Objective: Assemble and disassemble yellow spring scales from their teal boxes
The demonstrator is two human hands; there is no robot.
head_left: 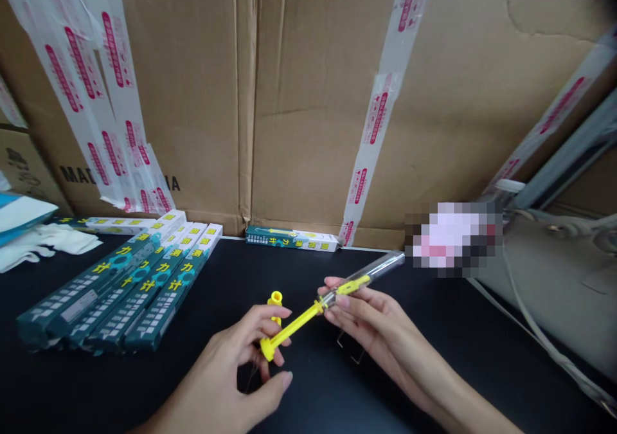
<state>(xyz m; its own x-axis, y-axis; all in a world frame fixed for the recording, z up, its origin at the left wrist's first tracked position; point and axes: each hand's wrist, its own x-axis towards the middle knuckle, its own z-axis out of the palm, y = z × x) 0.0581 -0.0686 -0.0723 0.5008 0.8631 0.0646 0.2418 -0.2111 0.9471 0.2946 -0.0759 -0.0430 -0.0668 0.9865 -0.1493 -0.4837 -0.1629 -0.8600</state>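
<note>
My left hand (248, 350) pinches the flanged end of a yellow plunger rod (294, 325) low in the middle of the view. The rod's far end sits inside a clear plastic tube (373, 270), which my right hand (357, 312) grips near its open mouth. The tube slants up to the right above the black table (434, 331). A small yellow cap piece (276, 299) stands just behind my left fingers.
Several long teal and white boxes (120, 286) lie side by side at the left, and one more box (292, 238) lies against the taped cardboard carton (289, 99) behind. White gloves (43, 241) rest far left. A beige bag (554, 273) and cord are at the right.
</note>
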